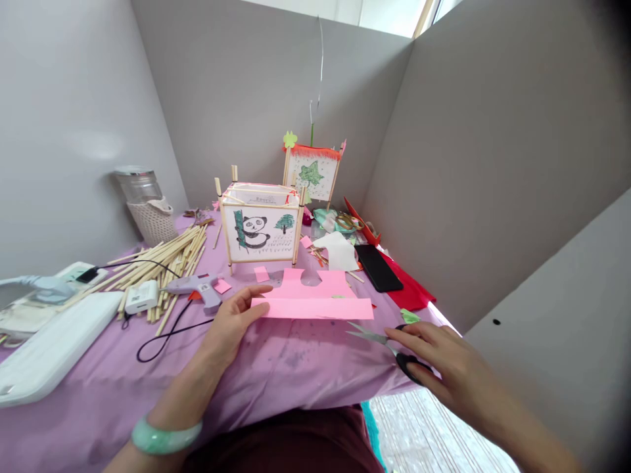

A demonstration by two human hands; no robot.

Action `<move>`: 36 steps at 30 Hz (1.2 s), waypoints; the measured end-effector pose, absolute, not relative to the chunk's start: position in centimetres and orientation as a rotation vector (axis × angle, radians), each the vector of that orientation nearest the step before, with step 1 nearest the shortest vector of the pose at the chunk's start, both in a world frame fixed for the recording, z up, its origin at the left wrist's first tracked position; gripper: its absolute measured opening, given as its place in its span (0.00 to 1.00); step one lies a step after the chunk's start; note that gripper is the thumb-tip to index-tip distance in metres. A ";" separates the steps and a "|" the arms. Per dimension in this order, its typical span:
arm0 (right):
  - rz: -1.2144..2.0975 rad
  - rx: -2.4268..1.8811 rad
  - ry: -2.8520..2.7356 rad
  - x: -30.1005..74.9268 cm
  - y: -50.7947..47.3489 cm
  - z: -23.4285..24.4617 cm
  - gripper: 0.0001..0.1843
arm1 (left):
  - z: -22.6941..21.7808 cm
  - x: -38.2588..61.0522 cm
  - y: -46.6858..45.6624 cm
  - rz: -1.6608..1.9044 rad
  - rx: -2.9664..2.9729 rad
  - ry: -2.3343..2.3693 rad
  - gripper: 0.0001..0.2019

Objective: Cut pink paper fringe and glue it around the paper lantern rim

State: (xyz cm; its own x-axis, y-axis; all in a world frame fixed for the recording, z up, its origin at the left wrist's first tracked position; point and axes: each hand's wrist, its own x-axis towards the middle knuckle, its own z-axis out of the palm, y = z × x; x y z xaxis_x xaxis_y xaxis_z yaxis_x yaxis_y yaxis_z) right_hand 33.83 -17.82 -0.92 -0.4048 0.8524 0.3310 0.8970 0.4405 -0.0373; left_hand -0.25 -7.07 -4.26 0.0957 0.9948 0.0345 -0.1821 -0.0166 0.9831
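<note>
My left hand [231, 322] pinches the left end of a folded pink paper strip [315, 307] and holds it just above the purple tablecloth [276, 368]. More pink paper with cut-out notches [310, 284] lies behind the strip. My right hand [438, 358] rests on the black handles of the scissors [389, 347], whose blades are slightly apart and point left toward the strip. A green bangle [165, 435] circles my left wrist.
A panda paper lantern [260, 226] and a leaf lantern [313, 172] stand behind. To the left lie a pile of wooden sticks [162, 266], a glue gun [197, 287] with its black cord, and a jar [145, 200]. At right are a black phone [378, 267] and red paper [411, 289].
</note>
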 end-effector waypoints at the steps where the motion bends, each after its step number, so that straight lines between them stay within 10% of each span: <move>1: -0.216 -1.508 -2.405 33.7 -17.7 -0.7 0.22 | -4.3 -0.2 -7.1 1.237 1.137 0.991 0.20; 36: -0.175 -1.549 -2.434 32.3 -15.1 0.6 0.21 | -4.4 -0.3 -6.8 1.218 1.089 0.944 0.21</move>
State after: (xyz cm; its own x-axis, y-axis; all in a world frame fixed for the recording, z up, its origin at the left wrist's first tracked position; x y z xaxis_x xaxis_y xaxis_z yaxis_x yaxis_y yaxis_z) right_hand 32.29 -15.12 0.60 -0.4034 0.8734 0.2729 0.9035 0.4274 -0.0326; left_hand -0.29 -6.84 -4.37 0.1259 0.9920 0.0129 -0.2350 0.0172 0.9718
